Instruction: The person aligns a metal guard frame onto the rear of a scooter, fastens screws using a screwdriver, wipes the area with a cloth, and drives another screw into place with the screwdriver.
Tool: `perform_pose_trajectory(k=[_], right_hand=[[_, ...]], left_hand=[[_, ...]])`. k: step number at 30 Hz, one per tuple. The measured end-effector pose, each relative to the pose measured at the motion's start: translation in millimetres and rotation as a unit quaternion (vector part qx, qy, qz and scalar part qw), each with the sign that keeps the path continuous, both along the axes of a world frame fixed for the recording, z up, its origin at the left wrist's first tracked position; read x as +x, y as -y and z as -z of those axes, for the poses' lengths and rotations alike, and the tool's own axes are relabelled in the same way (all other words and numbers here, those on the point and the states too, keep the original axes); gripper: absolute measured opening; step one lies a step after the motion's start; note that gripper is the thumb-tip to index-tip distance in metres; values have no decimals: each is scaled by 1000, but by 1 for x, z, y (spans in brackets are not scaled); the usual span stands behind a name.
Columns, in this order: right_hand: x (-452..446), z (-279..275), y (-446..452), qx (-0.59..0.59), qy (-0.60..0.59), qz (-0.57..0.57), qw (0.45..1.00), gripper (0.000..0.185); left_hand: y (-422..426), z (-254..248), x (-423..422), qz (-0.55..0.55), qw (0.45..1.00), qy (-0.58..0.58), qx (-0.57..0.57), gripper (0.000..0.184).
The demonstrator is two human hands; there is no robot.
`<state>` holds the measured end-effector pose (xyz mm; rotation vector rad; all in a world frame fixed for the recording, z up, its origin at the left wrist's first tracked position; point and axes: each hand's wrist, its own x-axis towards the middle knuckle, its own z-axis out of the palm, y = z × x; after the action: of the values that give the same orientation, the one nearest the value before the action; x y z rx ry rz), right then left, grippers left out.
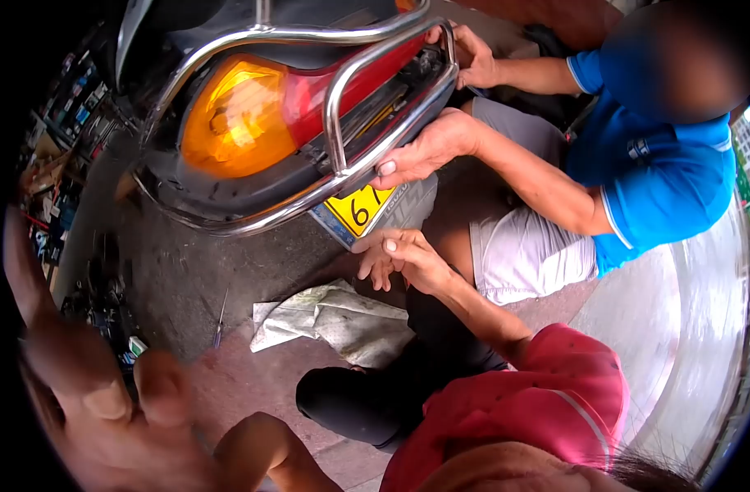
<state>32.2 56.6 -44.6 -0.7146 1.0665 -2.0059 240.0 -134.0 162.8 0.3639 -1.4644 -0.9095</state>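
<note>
My right hand, reaching out of a red sleeve, hovers below the yellow number plate. Its fingers are loosely bent and apart, with nothing seen in them. Large and blurred, my left hand is close to the camera at lower left, fingers spread and empty. Above is the rear of a motorbike or scooter, with an orange and red tail light inside a chrome guard rail. A co-worker in a blue shirt grips this rail with one hand; the other hand touches its far end.
A crumpled grey-white cloth lies on the ground below my right hand. Left of it lies a screwdriver. Assorted tools and parts crowd the far left side. The co-worker's light shorts and legs are close on the right.
</note>
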Motion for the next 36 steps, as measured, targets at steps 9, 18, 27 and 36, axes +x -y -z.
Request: perform_pose_trajectory(k=[9,18,27,36], right_hand=[[14,15,5,185,-53,-72,979,33],[22,18,7,268,-343,-90,896,41],[25,32,12,304,-425,-100,847,32],[27,42,26,326,-479,-124,806,29]], left_hand=[[6,34,-22,-3,989,145,-33,61],[12,40,-26,-14,977,204,-67,60],[19,45,-29,-12,969,235,-71,59],[21,46,-29,-21,965,247,-82,58]])
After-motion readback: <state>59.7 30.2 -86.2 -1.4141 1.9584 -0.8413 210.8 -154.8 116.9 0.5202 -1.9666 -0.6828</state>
